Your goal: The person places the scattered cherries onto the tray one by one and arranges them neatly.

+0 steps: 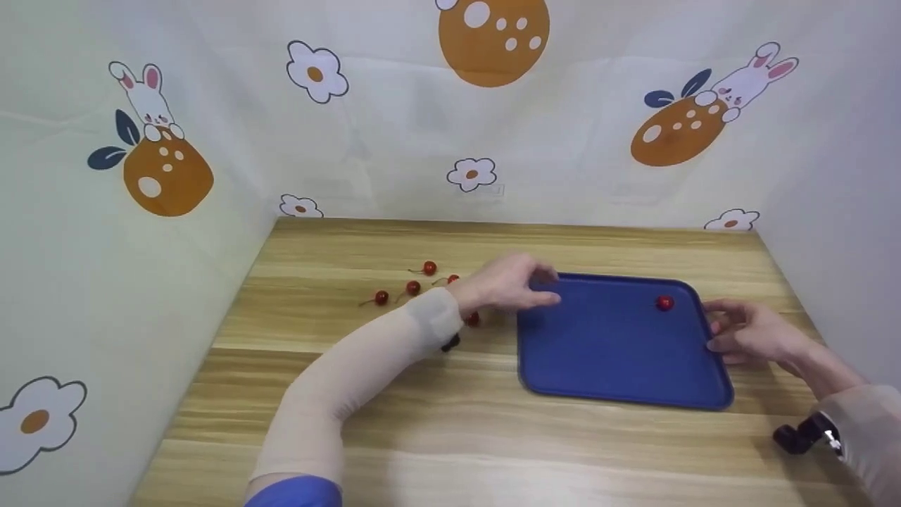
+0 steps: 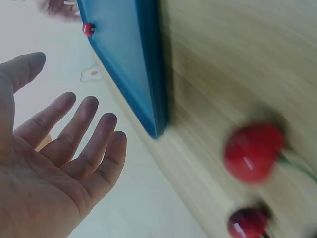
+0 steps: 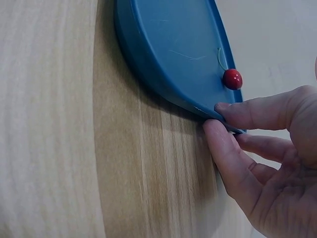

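A blue tray (image 1: 612,345) lies on the wooden table, with one red cherry (image 1: 664,303) near its far right corner. My right hand (image 1: 760,334) pinches the tray's right rim; in the right wrist view the thumb and fingers (image 3: 247,114) meet at that edge. Over the tray's far left corner is my left hand (image 1: 507,282), its fingers loosely spread. Nothing sits in the left palm (image 2: 44,193) in the left wrist view. Several stemmed cherries, one of them a dark red cherry (image 1: 381,298), lie left of the tray, some partly hidden by the left wrist.
Patterned cloth (image 1: 394,127) hangs behind the table and along its left side. Wood surface (image 1: 450,436) extends in front of the tray. A plain pale wall (image 1: 845,211) borders the right side. A black wrist-camera part (image 1: 799,436) hangs below the right sleeve.
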The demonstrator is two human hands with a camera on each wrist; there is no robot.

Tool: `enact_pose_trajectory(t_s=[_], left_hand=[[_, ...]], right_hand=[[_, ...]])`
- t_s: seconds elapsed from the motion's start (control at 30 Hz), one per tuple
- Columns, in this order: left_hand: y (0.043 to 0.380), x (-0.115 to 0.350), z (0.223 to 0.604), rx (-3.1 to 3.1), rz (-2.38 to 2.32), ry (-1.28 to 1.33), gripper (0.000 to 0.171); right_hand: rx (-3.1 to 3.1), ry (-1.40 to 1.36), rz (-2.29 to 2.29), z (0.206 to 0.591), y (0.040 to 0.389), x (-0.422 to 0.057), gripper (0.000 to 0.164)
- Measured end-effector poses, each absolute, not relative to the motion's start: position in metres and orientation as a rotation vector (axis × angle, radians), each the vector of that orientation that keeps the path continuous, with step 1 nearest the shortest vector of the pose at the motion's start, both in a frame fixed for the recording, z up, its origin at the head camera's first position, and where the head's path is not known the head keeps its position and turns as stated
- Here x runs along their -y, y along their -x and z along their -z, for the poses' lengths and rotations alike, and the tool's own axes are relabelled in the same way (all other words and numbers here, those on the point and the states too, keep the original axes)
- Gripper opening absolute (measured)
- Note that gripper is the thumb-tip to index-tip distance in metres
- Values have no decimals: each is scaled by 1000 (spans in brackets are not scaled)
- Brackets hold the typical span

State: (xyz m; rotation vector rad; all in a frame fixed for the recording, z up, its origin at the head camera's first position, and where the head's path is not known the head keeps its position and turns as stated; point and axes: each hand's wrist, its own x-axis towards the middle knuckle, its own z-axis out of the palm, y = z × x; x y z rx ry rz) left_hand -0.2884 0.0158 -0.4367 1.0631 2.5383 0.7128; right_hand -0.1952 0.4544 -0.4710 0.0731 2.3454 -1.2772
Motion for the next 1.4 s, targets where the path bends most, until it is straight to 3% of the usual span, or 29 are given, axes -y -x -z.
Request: enact_pose_trajectory(t_s=[0.9, 1.4], left_hand=[[288, 132, 422, -2617, -969, -879, 27], [289, 230, 443, -2675, -901, -595, 30]], right_hand=[[-2390, -34, 1246, 475, 195, -456, 84], [-2346, -47, 1284, 474, 194, -455, 87]])
